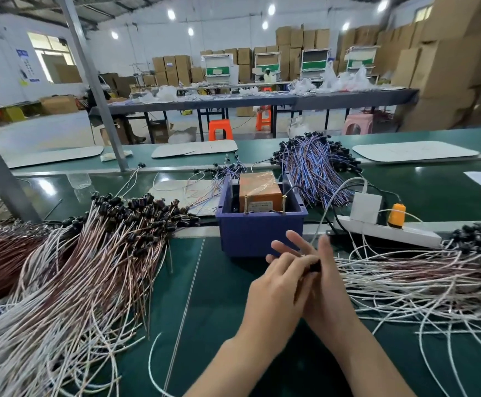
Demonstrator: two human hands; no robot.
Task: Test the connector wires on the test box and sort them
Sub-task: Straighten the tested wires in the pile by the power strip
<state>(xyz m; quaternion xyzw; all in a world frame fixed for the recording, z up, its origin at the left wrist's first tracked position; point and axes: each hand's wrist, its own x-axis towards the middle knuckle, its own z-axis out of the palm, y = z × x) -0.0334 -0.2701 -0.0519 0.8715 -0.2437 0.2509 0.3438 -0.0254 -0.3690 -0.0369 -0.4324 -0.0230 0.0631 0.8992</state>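
My two hands meet in front of the blue bin (262,236), which holds the orange test box (259,193). A small black connector (315,266) sits between them. My left hand (276,290) has its fingers curled round the connector and grips it. My right hand (329,285) stands edge-on beside it with straight fingers spread upward, touching the connector; its thumb is hidden. The wire attached to the connector cannot be made out between the hands.
A big pile of brown and white connector wires (90,253) covers the left side, and a looser white pile (434,282) lies on the right. Blue-purple wires (316,167) lie behind the bin. A power strip (385,232) with an orange plug (397,213) sits right of it.
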